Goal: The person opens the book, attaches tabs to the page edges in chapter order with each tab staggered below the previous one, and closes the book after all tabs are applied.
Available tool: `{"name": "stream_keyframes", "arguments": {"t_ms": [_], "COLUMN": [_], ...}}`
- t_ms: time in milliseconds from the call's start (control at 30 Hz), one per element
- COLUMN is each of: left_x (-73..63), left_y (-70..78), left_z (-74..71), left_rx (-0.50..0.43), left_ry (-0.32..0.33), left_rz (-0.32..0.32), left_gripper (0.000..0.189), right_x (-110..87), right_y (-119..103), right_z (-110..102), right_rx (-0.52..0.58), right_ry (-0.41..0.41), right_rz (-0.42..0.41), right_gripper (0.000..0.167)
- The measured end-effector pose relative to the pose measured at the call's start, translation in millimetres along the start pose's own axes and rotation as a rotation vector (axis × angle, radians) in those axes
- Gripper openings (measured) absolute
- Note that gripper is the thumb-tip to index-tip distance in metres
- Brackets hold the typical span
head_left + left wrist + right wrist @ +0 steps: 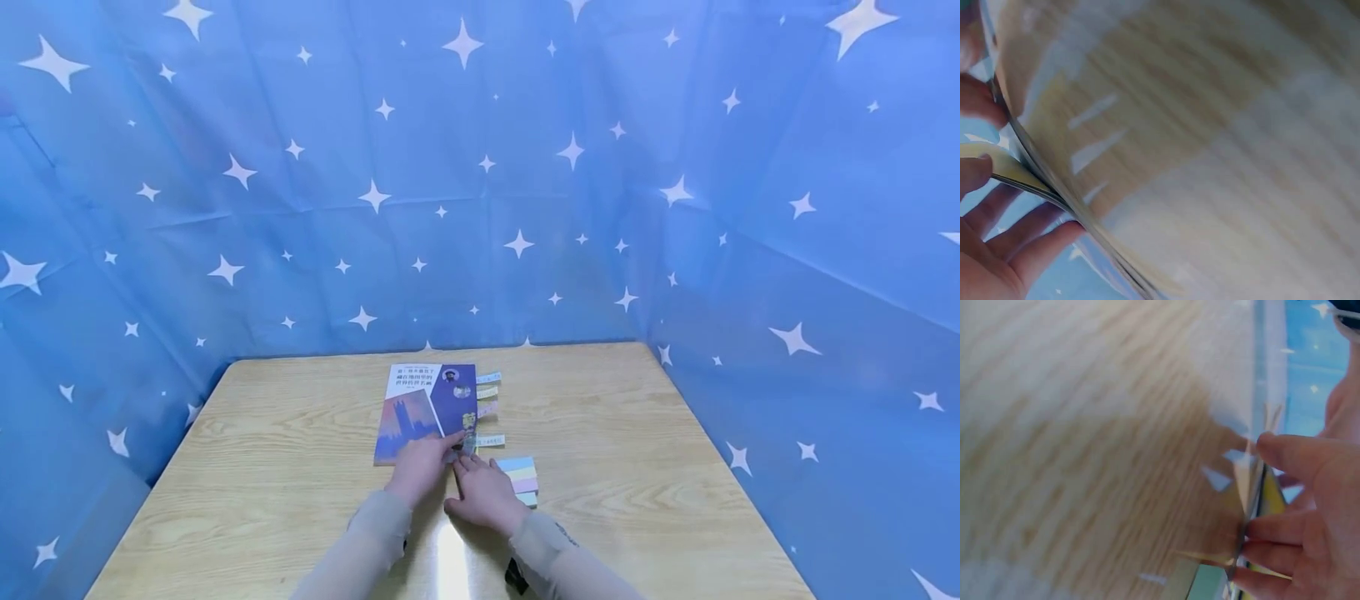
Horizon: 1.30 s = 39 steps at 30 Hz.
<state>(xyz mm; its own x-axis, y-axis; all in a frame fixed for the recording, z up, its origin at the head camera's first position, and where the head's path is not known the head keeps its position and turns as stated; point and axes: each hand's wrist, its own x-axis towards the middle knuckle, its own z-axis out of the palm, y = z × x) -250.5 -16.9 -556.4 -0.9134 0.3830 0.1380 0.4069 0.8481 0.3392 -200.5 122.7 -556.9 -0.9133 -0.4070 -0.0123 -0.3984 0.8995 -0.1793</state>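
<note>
A book (454, 410) with a purple, white and orange cover lies closed on the table, paper tabs (491, 440) sticking out from its right edge. My left hand (418, 467) is at the book's lower right corner, index finger stretched over the cover. In the left wrist view, page edges (1094, 231) run between its thumb and fingers. Close beside it, my right hand (483, 493) holds the same corner. The right wrist view shows its thumb (1275, 449) and fingertips against the book's edge. What lies under the hands is hidden.
Right of my right hand lies a set of pastel sticky notes (519, 477), partly covered by the hand. The wooden table (615, 433) stands before a blue curtain (420, 150) with white stars. A dark object (515, 577) shows below my right wrist.
</note>
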Motion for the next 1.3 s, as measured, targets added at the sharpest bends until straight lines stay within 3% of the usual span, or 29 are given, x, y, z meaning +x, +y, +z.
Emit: {"name": "stream_keyframes", "arguments": {"t_ms": [167,267,400,600,833,1000,1167,1300], "left_x": [3.0,5.0,6.8,9.8,11.9,4.8,7.0,15.4], "left_y": [7.8,9.5,11.1,13.2,9.3,6.1,3.5,-1.3], "left_z": [5.2,5.6,7.7,16.7,18.7,16.8,6.4,-4.5], "left_rx": [0.117,0.167,0.205,0.311,0.262,0.251,0.278,0.188], "left_ry": [0.013,0.015,0.004,0.002,0.008,-0.045,-0.023,-0.02], "left_rz": [0.044,0.031,0.012,0.037,0.029,0.021,0.062,0.088], "left_gripper": [0.035,0.037,0.039,0.047,0.035,0.031,0.025,0.018], "right_x": [-4.6,-8.4,-15.4,-22.1,-21.8,-23.1,-15.2,-3.4], "right_y": [6.1,10.2,20.3,44.9,77.2,95.9,116.7,135.2], "right_z": [-5.1,-9.6,-16.0,-24.8,-37.8,-44.2,-52.7,-62.7], "right_rx": [0.067,0.085,0.113,0.126,0.161,0.206,0.254,0.246], "right_ry": [-0.013,-0.007,0.03,0.101,0.139,0.137,0.207,0.249], "right_rz": [-0.01,-0.018,-0.018,-0.018,0.011,0.06,0.099,0.123], "right_gripper": [0.069,0.067,0.064,0.057,0.052,0.051,0.053,0.06]}}
